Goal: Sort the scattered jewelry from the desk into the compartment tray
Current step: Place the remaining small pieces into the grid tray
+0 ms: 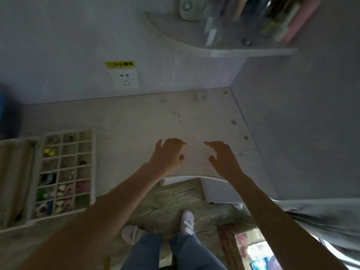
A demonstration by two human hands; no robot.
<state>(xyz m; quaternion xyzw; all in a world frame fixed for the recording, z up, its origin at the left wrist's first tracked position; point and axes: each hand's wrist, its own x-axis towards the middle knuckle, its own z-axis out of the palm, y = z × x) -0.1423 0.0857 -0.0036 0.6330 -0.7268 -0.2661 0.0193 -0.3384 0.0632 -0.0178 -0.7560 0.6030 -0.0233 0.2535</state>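
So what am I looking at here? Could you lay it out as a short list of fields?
setting: pale wooden desk in a wall corner, seen from above
tray: compartment tray on the desk's left side, many cells already holding colourful pieces
loose jewelry: small pieces scattered on the far right part of the desk
left hand: over the desk's near edge, fingers bent, apparently holding nothing
right hand: beside it, fingers spread, empty
wall: power socket under a yellow label

Bare desk (136, 121) between hands and tray (94, 164).
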